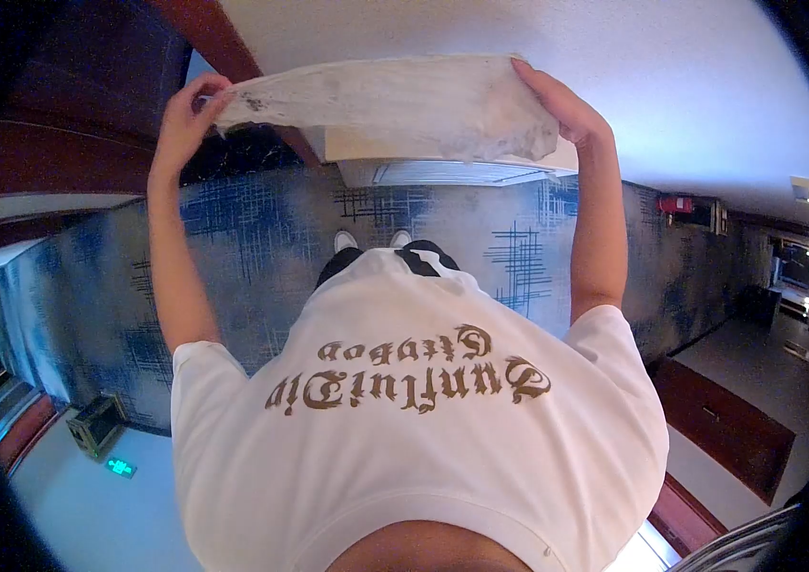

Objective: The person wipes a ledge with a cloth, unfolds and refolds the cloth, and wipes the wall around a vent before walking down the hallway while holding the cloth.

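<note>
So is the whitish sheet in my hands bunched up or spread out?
Spread lengthwise: the whitish sheet stretches between the left hand and right hand. I can't tell whether it's layered.

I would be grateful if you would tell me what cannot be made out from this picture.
All in the head view:
Some fingers of the right hand: hidden by the whitish sheet.
Upper part of the slatted white unit: hidden behind that sheet.
Red object at right: too small to identify.
Shiny curved object at lower right: cut off by the picture's edge.
</note>
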Motion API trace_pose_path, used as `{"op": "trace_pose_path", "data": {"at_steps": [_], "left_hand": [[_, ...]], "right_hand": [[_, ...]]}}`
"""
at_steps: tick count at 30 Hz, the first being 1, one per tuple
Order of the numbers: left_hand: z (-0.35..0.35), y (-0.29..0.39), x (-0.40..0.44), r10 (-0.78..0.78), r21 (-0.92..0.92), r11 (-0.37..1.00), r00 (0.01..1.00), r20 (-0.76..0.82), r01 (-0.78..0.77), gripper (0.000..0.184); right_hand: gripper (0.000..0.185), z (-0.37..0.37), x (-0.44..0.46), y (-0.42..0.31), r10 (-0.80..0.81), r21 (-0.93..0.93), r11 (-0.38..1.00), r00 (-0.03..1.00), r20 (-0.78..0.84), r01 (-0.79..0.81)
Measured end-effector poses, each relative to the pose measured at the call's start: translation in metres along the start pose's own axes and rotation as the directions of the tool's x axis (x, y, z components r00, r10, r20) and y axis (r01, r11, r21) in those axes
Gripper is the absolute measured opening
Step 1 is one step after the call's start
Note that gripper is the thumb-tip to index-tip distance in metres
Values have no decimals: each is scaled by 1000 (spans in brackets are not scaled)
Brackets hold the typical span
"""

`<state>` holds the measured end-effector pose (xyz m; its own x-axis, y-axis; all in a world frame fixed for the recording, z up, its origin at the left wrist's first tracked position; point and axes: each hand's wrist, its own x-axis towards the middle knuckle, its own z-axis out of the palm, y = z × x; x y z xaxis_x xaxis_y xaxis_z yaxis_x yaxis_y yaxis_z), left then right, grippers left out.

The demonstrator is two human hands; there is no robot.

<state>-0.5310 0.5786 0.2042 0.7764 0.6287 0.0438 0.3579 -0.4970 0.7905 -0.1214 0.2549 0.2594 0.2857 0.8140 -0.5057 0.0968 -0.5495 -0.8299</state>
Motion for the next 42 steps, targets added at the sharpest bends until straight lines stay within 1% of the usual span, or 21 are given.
{"op": "trace_pose_path", "data": {"at_steps": [3,7,9,10,12,13,15,16,18,20,22,25,27,30,31,32,33,35,37,39,42], "left_hand": [[-6,-4,1,197,64,980,956,-216,-188,20],[1,-18,4,159,7,987,971,-180,-160,23],[14,-49,8,-30,-105,994,997,-67,23,23],[26,-48,6,53,-71,996,996,-65,-58,25],[49,-56,0,-58,-245,968,998,-1,56,26],[57,-45,-4,-125,-341,932,992,24,126,25],[76,-42,-9,-192,-508,835,977,91,211,23],[83,-56,-6,-192,-541,794,959,210,278,23],[103,-77,-5,-218,-592,734,942,256,331,24],[129,-75,-14,-251,-699,638,945,210,325,28],[142,-74,-20,-225,-793,434,904,363,427,35],[158,-63,-35,-289,-814,436,916,278,385,36],[160,-62,-35,-299,-897,279,919,258,343,36],[166,-99,-33,-253,-917,247,934,252,314,34],[168,-99,-33,-313,-886,332,924,221,325,29],[171,-106,-31,-305,-887,336,927,216,317,29],[179,-124,-30,-323,-788,492,918,228,369,26],[183,-144,-30,-348,-470,786,916,200,402,22],[173,-140,-36,-324,-432,827,933,157,360,22],[166,-138,-38,-301,-390,861,945,128,327,22],[154,-137,-35,-303,-541,805,953,-20,244,22]], "right_hand": [[75,4,-3,-1,34,59,998,998,-48,-31],[69,5,-2,8,29,107,994,999,-20,-27],[66,1,0,20,46,252,967,994,-103,-19],[66,-1,0,27,43,251,968,994,-103,-16],[62,-1,1,40,-51,544,837,998,-41,65],[62,-2,6,48,-53,544,837,998,-41,66],[58,-3,12,67,-196,737,666,980,29,112],[58,0,16,78,-196,737,666,980,29,111],[59,6,19,94,-354,938,343,920,170,-42],[59,21,15,96,-350,956,294,928,124,-17],[59,38,8,89,-351,970,244,934,73,16],[58,45,-2,77,-339,967,241,941,4,82],[53,42,4,93,-334,992,126,941,46,-4],[44,31,4,119,-401,958,275,915,39,80],[44,29,2,113,-408,956,278,912,34,89],[44,28,1,106,-365,888,451,926,91,90],[46,27,-1,98,-311,790,607,940,138,85],[49,27,-1,84,-231,699,712,962,142,68],[52,26,-8,69,-153,599,799,980,126,48],[56,17,-12,59,-5,227,974,997,71,-12],[62,9,-15,40,10,24,1000,996,91,-12]]}}
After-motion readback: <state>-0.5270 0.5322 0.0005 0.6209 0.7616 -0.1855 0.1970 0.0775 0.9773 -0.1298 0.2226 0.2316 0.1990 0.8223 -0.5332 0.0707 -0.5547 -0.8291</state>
